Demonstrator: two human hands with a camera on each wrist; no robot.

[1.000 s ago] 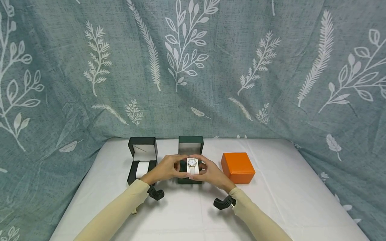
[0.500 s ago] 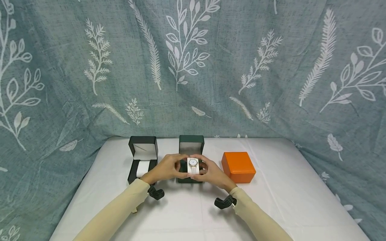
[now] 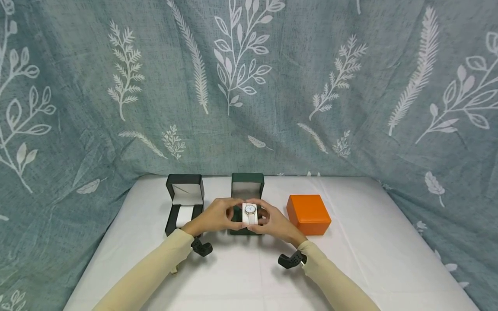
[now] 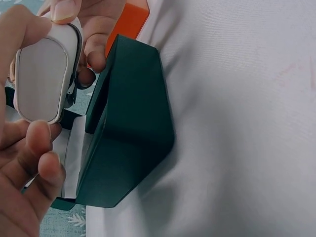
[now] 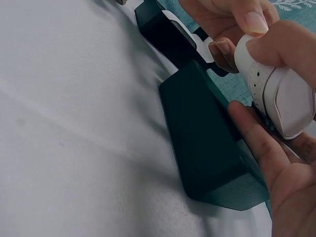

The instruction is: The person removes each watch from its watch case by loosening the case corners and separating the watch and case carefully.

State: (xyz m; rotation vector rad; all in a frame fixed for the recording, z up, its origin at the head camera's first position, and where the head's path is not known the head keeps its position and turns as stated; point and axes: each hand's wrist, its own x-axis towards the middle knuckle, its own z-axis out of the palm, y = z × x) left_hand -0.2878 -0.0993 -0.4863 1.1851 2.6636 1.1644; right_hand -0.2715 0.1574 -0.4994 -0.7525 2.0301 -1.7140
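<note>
Both hands hold a wristwatch [image 3: 250, 210] with a white strap, fastened round a white cushion [image 4: 42, 81], over the open dark green watch box [image 3: 247, 178]. My left hand [image 3: 221, 214] pinches the cushion's left end between thumb and fingers. At the other end, my right hand [image 3: 275, 221] grips it the same way. The round dial faces up toward the head camera. Holes in the strap [image 5: 256, 81] show in the right wrist view, beside the thumb. The green box's front wall [image 4: 133, 98] stands just below the fingers; its inside is mostly hidden behind the hands.
On the left stands an open black watch box [image 3: 184, 179] with a white cushion [image 3: 184, 216] inside. A closed orange box [image 3: 309, 211] sits to the right. A small gold-coloured piece [image 3: 173, 270] peeks out beside the left sleeve. White cloth [image 3: 249, 276] covers the table.
The head view has shifted slightly, raising the boxes a little in the picture. Both hands keep their grip on the watch and cushion in nearly the same place.
</note>
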